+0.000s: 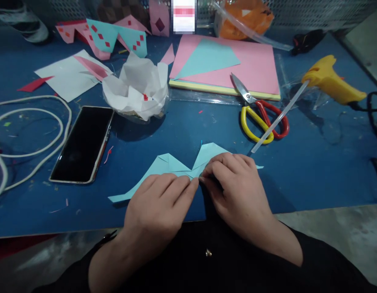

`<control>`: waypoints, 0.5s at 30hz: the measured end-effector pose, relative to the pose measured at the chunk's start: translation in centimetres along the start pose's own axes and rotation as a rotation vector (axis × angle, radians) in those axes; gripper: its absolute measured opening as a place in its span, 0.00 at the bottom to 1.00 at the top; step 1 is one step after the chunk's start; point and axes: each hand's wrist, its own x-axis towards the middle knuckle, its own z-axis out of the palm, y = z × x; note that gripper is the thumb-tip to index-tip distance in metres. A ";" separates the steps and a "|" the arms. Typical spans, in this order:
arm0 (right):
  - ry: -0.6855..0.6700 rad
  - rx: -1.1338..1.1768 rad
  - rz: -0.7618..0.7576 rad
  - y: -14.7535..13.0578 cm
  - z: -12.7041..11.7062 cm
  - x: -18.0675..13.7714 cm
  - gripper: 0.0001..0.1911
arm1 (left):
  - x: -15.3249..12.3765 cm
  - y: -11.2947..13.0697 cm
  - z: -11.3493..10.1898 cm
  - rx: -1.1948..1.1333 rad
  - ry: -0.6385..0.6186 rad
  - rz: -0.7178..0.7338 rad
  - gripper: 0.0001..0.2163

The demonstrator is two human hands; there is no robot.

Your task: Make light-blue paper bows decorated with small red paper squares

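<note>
A folded sheet of light blue paper lies near the table's front edge, with two peaks and a notch between them. Its pointed ends stick out past both hands. My left hand is closed on the lower edge of the paper, left of the notch, fingers together and thumb along the fold. My right hand pinches the same paper just right of the notch and covers much of that side. The fingertips of both hands nearly meet below the notch. My fingers hide the lower folds.
Scissors and a yellow glue gun lie at the right. Pink and blue sheets are stacked behind. A phone, a white cable and a paper-lined bowl are on the left. Folded paper pieces stand behind.
</note>
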 end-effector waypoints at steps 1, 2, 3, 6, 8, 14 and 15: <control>0.002 -0.006 -0.002 0.0 0.0 0.0 0.06 | 0.1 0.1 -0.1 0.021 -0.009 0.023 0.10; 0.003 -0.011 -0.005 0.1 -0.1 -0.1 0.06 | 0.1 0.1 -0.1 0.040 -0.021 0.045 0.10; 0.005 -0.015 -0.008 0.2 -0.2 -0.1 0.06 | 0.1 0.1 -0.2 0.055 -0.032 0.066 0.11; 0.012 -0.022 -0.007 0.8 -0.7 -0.3 0.06 | 0.0 0.0 -0.3 0.068 -0.059 0.110 0.11; 0.010 -0.015 0.001 1.2 -1.0 -0.3 0.06 | -0.2 -0.2 -0.2 0.063 -0.067 0.127 0.12; -0.038 -0.024 0.001 1.4 -1.4 0.1 0.06 | 0.3 -0.1 0.1 0.085 -0.143 0.135 0.15; -0.050 -0.030 0.000 1.4 -1.5 0.2 0.06 | 0.4 -0.1 0.1 0.090 -0.185 0.136 0.17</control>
